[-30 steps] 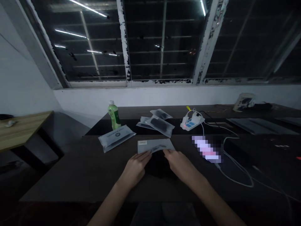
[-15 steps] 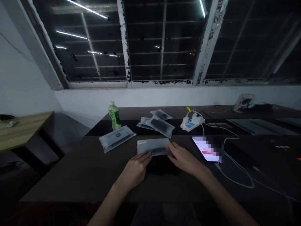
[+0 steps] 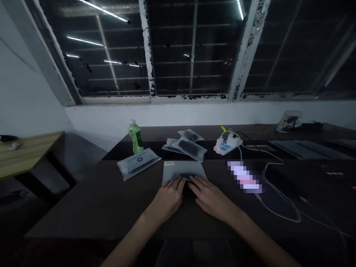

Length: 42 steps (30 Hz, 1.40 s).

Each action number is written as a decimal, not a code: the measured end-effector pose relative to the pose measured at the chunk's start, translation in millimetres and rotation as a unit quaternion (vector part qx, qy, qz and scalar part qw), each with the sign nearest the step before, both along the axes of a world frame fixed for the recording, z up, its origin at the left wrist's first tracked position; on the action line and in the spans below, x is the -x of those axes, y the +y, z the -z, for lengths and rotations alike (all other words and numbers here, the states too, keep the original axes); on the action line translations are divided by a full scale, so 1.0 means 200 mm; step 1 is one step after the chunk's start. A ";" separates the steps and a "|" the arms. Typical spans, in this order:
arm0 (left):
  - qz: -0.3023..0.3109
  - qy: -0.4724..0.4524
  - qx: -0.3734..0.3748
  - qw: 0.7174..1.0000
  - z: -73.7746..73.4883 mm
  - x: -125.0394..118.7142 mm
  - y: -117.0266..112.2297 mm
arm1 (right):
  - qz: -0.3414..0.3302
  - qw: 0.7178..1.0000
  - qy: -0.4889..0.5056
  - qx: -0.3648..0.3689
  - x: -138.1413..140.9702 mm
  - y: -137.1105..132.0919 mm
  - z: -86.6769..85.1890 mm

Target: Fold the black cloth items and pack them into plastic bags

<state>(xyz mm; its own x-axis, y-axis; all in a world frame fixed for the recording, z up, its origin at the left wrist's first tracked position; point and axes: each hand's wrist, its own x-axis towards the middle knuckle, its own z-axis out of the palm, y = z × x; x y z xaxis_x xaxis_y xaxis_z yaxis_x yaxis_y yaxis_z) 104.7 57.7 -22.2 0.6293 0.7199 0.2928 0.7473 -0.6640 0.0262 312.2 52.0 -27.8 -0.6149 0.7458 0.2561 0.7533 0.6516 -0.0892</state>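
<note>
A frosted plastic pouch [image 3: 182,170] with a small white label at its top left lies flat on the dark table [image 3: 105,200], a dark item showing inside it. My left hand [image 3: 169,196] lies with its fingers stretched over the pouch's near left edge. My right hand [image 3: 210,196] rests beside it, fingers flat on the pouch's near right part. Both hands press on the pouch and hold nothing up.
Another pouch with a round logo [image 3: 138,161] lies to the left, several more pouches [image 3: 187,145] behind. A green bottle [image 3: 135,136] stands at the back left. A white power strip [image 3: 226,144] with cables and a lit phone [image 3: 244,176] lie to the right.
The pouch now lies flatter and fuller in view. Both hands have moved together onto its near edge, and the dark item that lay under them is now covered.
</note>
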 end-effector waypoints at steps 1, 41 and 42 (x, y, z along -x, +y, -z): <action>0.001 0.006 -0.011 1.000 0.01 0.00 0.01 | -0.002 1.000 -0.002 -0.011 0.00 0.01 0.00; -0.127 -0.034 0.001 0.991 -0.05 0.05 0.02 | 0.187 0.980 -0.066 -0.003 0.10 0.03 -0.08; -0.135 -0.063 -0.001 0.989 -0.05 0.08 -0.01 | 0.170 0.984 -0.050 -0.006 0.08 0.02 -0.08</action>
<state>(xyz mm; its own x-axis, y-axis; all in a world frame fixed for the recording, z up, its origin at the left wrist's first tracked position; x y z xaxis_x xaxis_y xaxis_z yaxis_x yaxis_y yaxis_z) 88.5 56.4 -13.0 0.3726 0.8556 0.3593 0.8880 -0.4412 0.1296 296.7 55.2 -11.1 -0.3522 0.9102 0.2179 0.9328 0.3603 0.0025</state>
